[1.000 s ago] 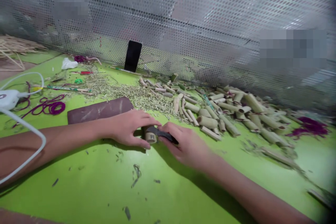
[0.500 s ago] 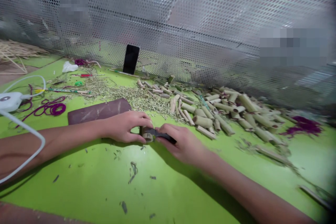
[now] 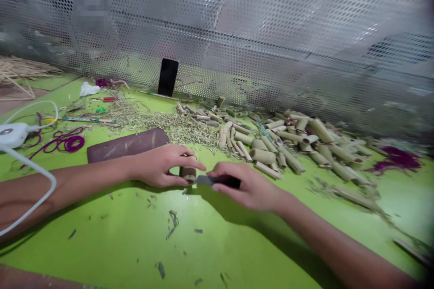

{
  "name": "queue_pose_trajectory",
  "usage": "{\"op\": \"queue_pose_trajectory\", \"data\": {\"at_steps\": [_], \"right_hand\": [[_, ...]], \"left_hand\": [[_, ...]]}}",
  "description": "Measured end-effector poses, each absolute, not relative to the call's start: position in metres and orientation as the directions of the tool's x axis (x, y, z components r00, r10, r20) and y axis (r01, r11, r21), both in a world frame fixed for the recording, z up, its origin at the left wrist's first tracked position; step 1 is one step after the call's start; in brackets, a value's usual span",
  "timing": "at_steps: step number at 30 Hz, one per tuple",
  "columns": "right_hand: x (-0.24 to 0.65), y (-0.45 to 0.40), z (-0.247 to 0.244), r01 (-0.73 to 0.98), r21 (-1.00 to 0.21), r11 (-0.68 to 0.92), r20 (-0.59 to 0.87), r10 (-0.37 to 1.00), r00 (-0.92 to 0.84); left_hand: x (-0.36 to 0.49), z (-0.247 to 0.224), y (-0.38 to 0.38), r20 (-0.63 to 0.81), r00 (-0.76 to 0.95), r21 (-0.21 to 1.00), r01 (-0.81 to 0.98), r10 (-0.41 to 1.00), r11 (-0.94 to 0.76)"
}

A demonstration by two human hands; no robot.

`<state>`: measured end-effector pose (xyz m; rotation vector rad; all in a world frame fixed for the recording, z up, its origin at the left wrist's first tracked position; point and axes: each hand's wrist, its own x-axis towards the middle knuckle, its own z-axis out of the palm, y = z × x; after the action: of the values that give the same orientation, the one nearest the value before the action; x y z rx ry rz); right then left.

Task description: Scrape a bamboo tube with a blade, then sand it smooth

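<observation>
Wood pieces (image 3: pixel 263 157) lie beyond your right hand (image 3: pixel 228 180), which grips the knife (image 3: pixel 222 181); your left hand (image 3: pixel 174 166) pinches the tube (image 3: pixel 188 174) on the surface (image 3: pixel 129 230), near sandpaper (image 3: pixel 128 143).

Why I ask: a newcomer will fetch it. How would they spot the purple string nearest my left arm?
On the green table, find the brown sheet past the left forearm. The purple string lies left of it, its open loops unlike the bunched purple bundles elsewhere.

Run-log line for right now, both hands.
left hand: holds short bamboo piece | right hand: holds knife, blade beside that piece | beyond hands: brown sheet, cut bamboo pieces
</observation>
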<state>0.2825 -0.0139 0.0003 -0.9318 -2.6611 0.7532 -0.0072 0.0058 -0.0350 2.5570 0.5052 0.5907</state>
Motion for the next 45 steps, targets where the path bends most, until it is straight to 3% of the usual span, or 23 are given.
{"op": "queue_pose_trajectory", "data": {"at_steps": [4,9,18,27,33,39,45], "right_hand": [[0.274,-0.017,-0.003,0.615,-0.411,0.673,0.14,0.713,-0.687],[0.261,-0.025,-0.008,0.635,-0.307,0.709,0.121,0.691,-0.713],[0.264,-0.026,-0.013,0.613,-0.321,0.722,0.136,0.676,-0.724],[0.272,-0.024,-0.004,0.557,-0.48,0.678,0.052,0.656,-0.753],[0.277,-0.021,-0.005,0.522,-0.462,0.717,0.023,0.598,-0.801],[0.274,-0.02,-0.009,0.614,-0.386,0.688,0.103,0.694,-0.713],[0.257,-0.026,-0.009,0.692,-0.231,0.684,0.111,0.725,-0.68]], "left_hand": [[-0.004,-0.034,0.006,0.303,0.802,0.578,0.275,0.515,-0.768],[0.001,-0.031,0.004,0.319,0.802,0.563,0.267,0.504,-0.782],[-0.003,-0.039,0.005,0.354,0.811,0.496,0.259,0.466,-0.829],[-0.008,-0.036,0.004,0.348,0.845,0.432,0.24,0.406,-0.87],[-0.011,-0.039,0.005,0.329,0.86,0.36,0.267,0.389,-0.894],[-0.007,-0.038,0.006,0.294,0.807,0.522,0.314,0.513,-0.793],[0.0,-0.037,0.006,0.296,0.776,0.541,0.344,0.557,-0.767]]}}
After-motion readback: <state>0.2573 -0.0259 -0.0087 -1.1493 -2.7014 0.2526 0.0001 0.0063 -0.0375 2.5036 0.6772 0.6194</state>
